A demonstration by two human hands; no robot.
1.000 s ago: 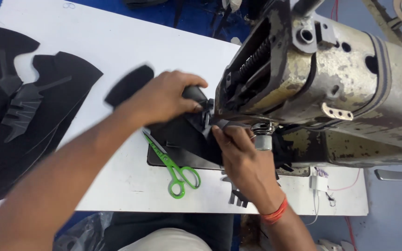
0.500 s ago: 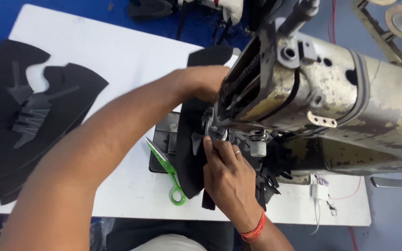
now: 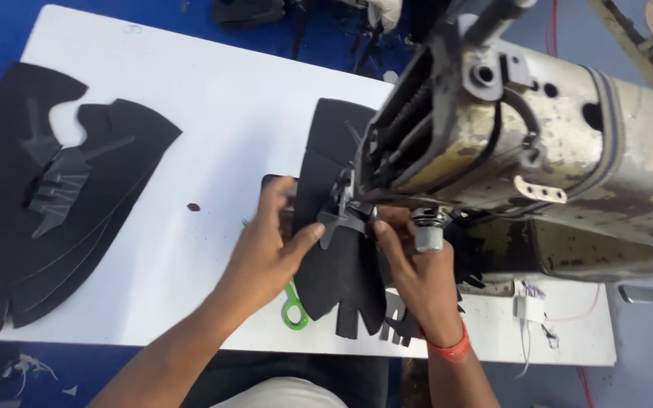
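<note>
A black cut fabric piece (image 3: 338, 272) lies under the head of a worn cream sewing machine (image 3: 538, 159), running from the table's front edge back past the needle. My left hand (image 3: 270, 245) rests flat on the piece's left edge, fingers spread and thumb pressing it down. My right hand (image 3: 417, 276), with an orange band at the wrist, pinches the piece just right of the presser foot (image 3: 349, 215), beside a small metal knob (image 3: 428, 236). Green-handled scissors (image 3: 294, 310) lie mostly hidden under my left hand.
A stack of black cut pieces (image 3: 54, 196) covers the left side of the white table (image 3: 213, 113). More black scraps (image 3: 398, 325) lie at the front edge below my right hand. A small dark scrap (image 3: 193, 207) sits alone on the table.
My left hand has drawn back from the far side of the machine head to the near left edge of the fabric. The black piece now lies stretched lengthwise under the needle.
</note>
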